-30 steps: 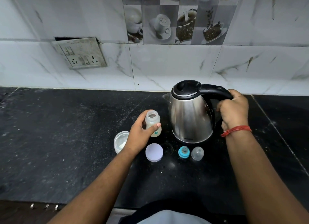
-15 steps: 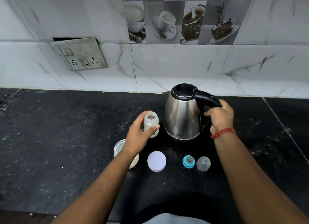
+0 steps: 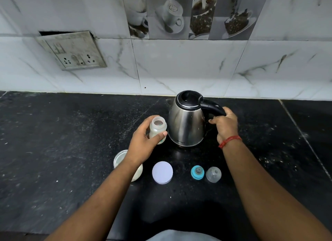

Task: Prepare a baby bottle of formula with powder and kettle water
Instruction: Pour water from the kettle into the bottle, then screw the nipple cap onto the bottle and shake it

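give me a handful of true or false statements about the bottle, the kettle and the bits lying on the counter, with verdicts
1. The left hand grips the small translucent baby bottle, whose mouth is uncovered. True.
2. The black lid of the stainless steel electric kettle stands flipped up. False: the lid is down.
3. The right hand is at the kettle's black handle. True.
4. The teal screw ring with the teat is fitted on the bottle. False: it lies on the black stone counter, beside the clear dome cap.
5. The round white lid covers the powder jar. False: it lies flat on the counter, right of the open jar.
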Demonstrator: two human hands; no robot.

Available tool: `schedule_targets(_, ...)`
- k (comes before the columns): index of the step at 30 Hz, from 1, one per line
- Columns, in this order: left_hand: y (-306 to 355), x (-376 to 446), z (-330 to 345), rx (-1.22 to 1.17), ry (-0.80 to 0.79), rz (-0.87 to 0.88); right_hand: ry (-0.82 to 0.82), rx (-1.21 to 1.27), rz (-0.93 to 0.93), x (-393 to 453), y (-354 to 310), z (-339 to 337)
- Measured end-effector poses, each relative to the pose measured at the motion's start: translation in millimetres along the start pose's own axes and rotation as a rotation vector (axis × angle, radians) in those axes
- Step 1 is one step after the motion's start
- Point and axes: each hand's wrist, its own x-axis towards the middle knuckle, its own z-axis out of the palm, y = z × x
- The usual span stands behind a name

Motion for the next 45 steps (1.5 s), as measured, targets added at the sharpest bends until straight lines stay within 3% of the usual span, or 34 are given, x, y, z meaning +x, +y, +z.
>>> schedule_targets(7, -1, -5, 5, 0.026, -0.028, 0.009, -0.041, -0.142, 0.022, 5, 5, -12)
schedule_targets(15, 2, -21, 6, 0.031, -0.033, 0.044, 0.175, -0.323, -0.097, -37, 27, -31)
schedule_targets(17, 1, -26, 6, 0.042, -0.036, 0.046, 0.072, -0.387, -0.166, -50, 37, -36)
schedule_targets(22, -1, -39, 8, 0.063, -0.051, 0.039, -0.471, -0.811, -0.290, -77, 59, -46)
schedule_targets(25, -1, -46, 8, 0.079, -0.068, 0.046, -0.631, -1.027, -0.295, -90, 64, -46)
schedule_targets(29, 0, -52, 7, 0.088, -0.074, 0.049, -0.650, -1.325, -0.435, -94, 76, -44)
schedule_targets(34, -1, -57, 4, 0.082, -0.070, 0.043, -0.639, -1.490, -0.522, -92, 88, -42)
schedule_targets(41, -6, -61, 1, 0.085, -0.066, 0.028, -0.627, -1.528, -0.565, -98, 90, -42)
schedule_targets(45, -6, -61, 1, 0.086, -0.059, 0.021, -0.594, -1.355, -0.559, -101, 80, -40)
